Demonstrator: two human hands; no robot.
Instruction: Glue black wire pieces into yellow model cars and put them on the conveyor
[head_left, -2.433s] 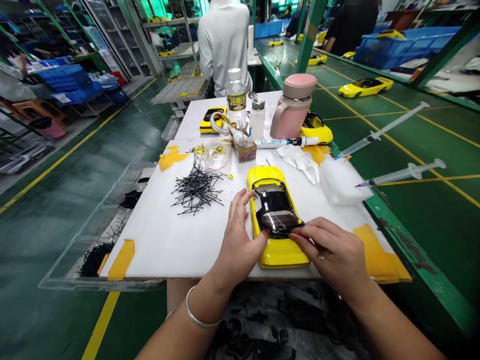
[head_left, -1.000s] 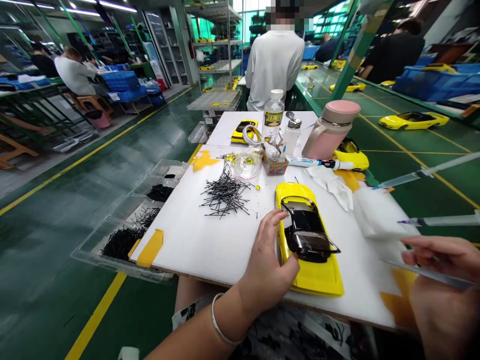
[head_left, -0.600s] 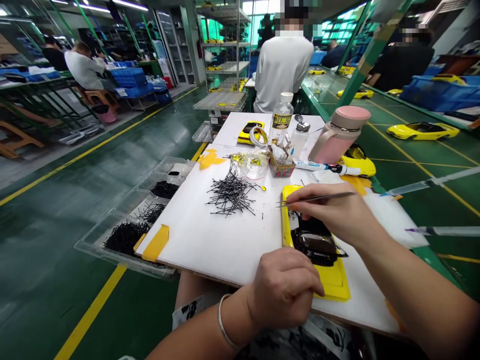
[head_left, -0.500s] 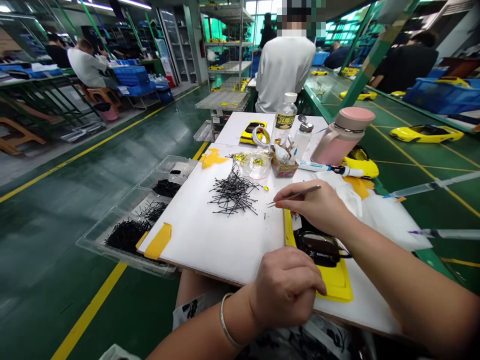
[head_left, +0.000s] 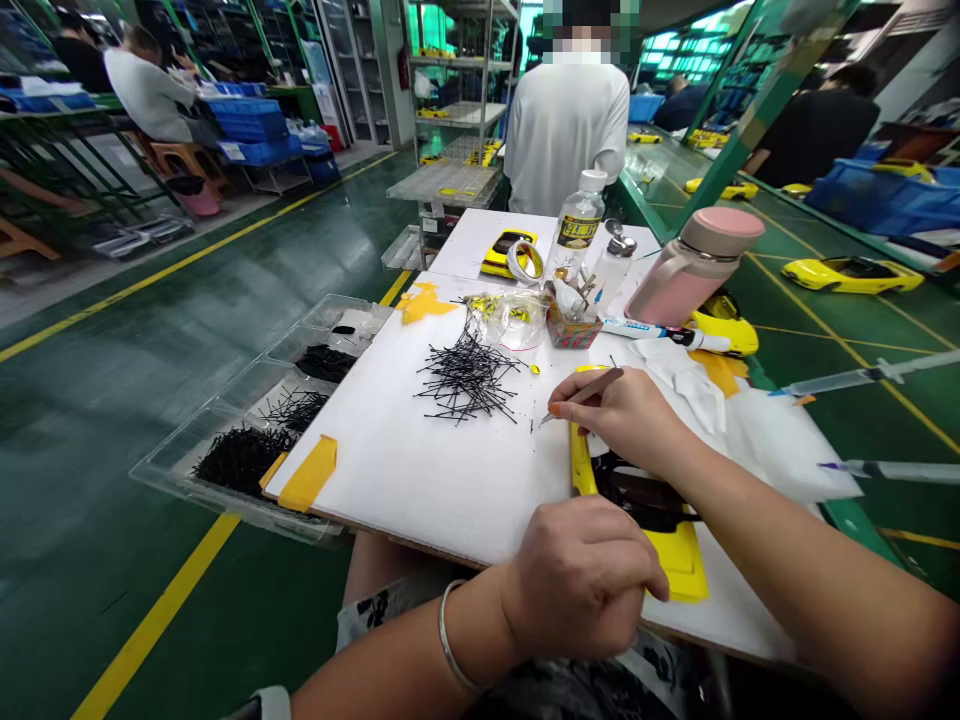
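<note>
My right hand (head_left: pixel 626 415) pinches a pair of metal tweezers (head_left: pixel 596 384). Their tips point down at the white board (head_left: pixel 420 490), beside tiny dark bits. Left of them lies a loose pile of thin black sticks (head_left: pixel 469 378), with a small yellow piece (head_left: pixel 535 369) near its edge. Under my right wrist is a yellow model car body (head_left: pixel 679 565) with a black, glossy middle. My left hand (head_left: pixel 585 580) is curled closed, knuckles up, at the car's near left side. Its palm is hidden, so I cannot see whether anything is inside.
A pink thermos (head_left: pixel 679 275), a clear bottle (head_left: pixel 576 230), a marker (head_left: pixel 660 332) and a small box (head_left: pixel 574 328) stand or lie farther back. Left is a clear tray (head_left: pixel 172 480) of black parts. Syringes (head_left: pixel 892 468) lie right. A person in white (head_left: pixel 566 130) is ahead.
The tweezers have turned steeper and their tips have come slightly lower towards the tiny bits on the board. My left hand stays closed in nearly the same place. The view has shifted a little.
</note>
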